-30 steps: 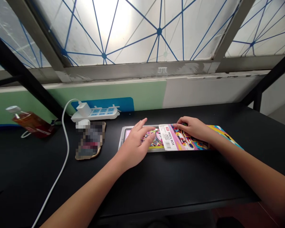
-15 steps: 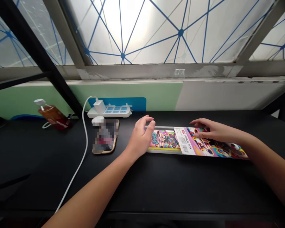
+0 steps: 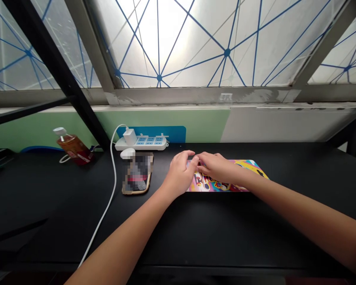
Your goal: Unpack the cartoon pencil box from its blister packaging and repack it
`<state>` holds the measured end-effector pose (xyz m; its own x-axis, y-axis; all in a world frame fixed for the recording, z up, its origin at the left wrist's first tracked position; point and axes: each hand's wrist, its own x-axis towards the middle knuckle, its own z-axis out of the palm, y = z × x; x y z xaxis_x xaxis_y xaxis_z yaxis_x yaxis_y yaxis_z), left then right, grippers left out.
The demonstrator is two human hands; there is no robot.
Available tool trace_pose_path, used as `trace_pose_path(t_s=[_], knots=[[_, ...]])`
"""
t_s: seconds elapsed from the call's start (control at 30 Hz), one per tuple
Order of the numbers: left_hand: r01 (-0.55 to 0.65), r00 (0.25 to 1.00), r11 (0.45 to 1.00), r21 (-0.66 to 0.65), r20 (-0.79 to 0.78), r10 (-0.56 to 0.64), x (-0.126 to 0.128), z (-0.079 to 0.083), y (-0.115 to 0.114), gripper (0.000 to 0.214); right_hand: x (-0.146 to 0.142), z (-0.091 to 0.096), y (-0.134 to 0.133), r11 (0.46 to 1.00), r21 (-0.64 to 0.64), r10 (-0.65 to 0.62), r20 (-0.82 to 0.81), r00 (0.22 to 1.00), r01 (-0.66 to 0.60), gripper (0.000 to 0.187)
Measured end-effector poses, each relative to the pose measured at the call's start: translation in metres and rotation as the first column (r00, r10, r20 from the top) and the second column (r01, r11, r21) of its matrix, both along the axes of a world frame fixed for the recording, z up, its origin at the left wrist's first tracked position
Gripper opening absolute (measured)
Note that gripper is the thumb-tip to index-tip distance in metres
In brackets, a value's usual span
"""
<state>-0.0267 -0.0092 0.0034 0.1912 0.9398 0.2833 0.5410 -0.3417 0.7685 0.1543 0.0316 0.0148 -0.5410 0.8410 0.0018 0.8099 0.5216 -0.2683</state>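
A flat pencil box (image 3: 222, 187) with a bright cartoon-printed cover lies lengthwise on the black table. The cover now lies over the box, and its label is hidden under my hands. My left hand (image 3: 180, 174) is curled round the box's left end, its thumb on the near side of the fingers. Close beside it, my right hand (image 3: 215, 166) grips the cover near the same end, palm down, fingers toward the far edge and thumb on top. The fingers of both hands nearly meet, and the right forearm crosses above the box's right part.
To the left lie a phone (image 3: 138, 174) in a tan-edged case and a white rounded object (image 3: 127, 153). Behind them is a white power strip (image 3: 151, 143) with a plugged-in charger (image 3: 129, 136) and cable (image 3: 114, 178). A drink bottle (image 3: 75, 148) leans farther left, by a black frame post (image 3: 86, 114).
My right hand has slid the printed cover left over the box, so the open left part is covered. My left hand has stayed at the left end. The view has shifted slightly.
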Motion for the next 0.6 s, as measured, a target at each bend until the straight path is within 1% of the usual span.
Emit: trace_pose_path(t_s=[0.07, 0.1, 0.17, 0.27, 0.3, 0.33, 0.37, 0.4, 0.47, 0.53, 0.6], knots=[[0.018, 0.979, 0.999, 0.033, -0.204, -0.011, -0.001, -0.001, -0.001, 0.04, 0.02, 0.001, -0.001, 1.0, 0.01, -0.024, -0.02, 1.0, 0.024, 0.051], [0.034, 0.955, 0.998, 0.044, -0.297, -0.019, -0.002, -0.002, -0.001, 0.043, 0.035, 0.001, -0.001, 0.998, 0.004, -0.055, -0.028, 0.998, 0.055, 0.056], [0.057, 0.904, 0.997, 0.054, -0.427, -0.028, -0.002, -0.005, 0.0, 0.049, 0.068, -0.001, -0.002, 0.988, -0.02, -0.156, -0.039, 0.987, 0.155, 0.057], [0.055, 0.868, 0.995, 0.077, -0.496, -0.01, -0.001, -0.007, 0.001, 0.057, 0.112, -0.005, -0.005, 0.961, -0.067, -0.274, -0.085, 0.958, 0.269, 0.051], [0.05, 0.862, 0.992, 0.118, -0.507, 0.017, 0.0, -0.007, 0.001, 0.06, 0.122, -0.005, -0.007, 0.954, -0.07, -0.299, -0.101, 0.949, 0.293, 0.05], [0.047, 0.855, 0.983, 0.177, -0.515, 0.051, 0.001, -0.006, 0.001, 0.063, 0.129, -0.005, -0.009, 0.947, -0.047, -0.32, -0.122, 0.94, 0.316, 0.049], [0.05, 0.848, 0.967, 0.252, -0.522, 0.092, 0.002, -0.004, 0.0, 0.064, 0.133, -0.003, -0.012, 0.942, 0.004, -0.33, -0.149, 0.932, 0.334, 0.048], [0.059, 0.84, 0.94, 0.335, -0.526, 0.135, 0.002, -0.001, -0.001, 0.062, 0.135, -0.001, -0.016, 0.935, 0.081, -0.325, -0.187, 0.927, 0.345, 0.048], [0.081, 0.824, 0.87, 0.487, -0.524, 0.216, 0.001, 0.007, -0.005, 0.047, 0.132, 0.007, -0.024, 0.9, 0.267, -0.274, -0.271, 0.923, 0.345, 0.045], [0.1, 0.809, 0.822, 0.56, -0.527, 0.261, -0.001, 0.015, -0.008, 0.025, 0.124, 0.015, -0.035, 0.868, 0.398, -0.189, -0.289, 0.938, 0.298, 0.04], [0.118, 0.788, 0.798, 0.591, -0.545, 0.287, -0.004, 0.019, -0.01, 0.009, 0.116, 0.019, -0.044, 0.859, 0.477, -0.097, -0.209, 0.973, 0.188, 0.034]])
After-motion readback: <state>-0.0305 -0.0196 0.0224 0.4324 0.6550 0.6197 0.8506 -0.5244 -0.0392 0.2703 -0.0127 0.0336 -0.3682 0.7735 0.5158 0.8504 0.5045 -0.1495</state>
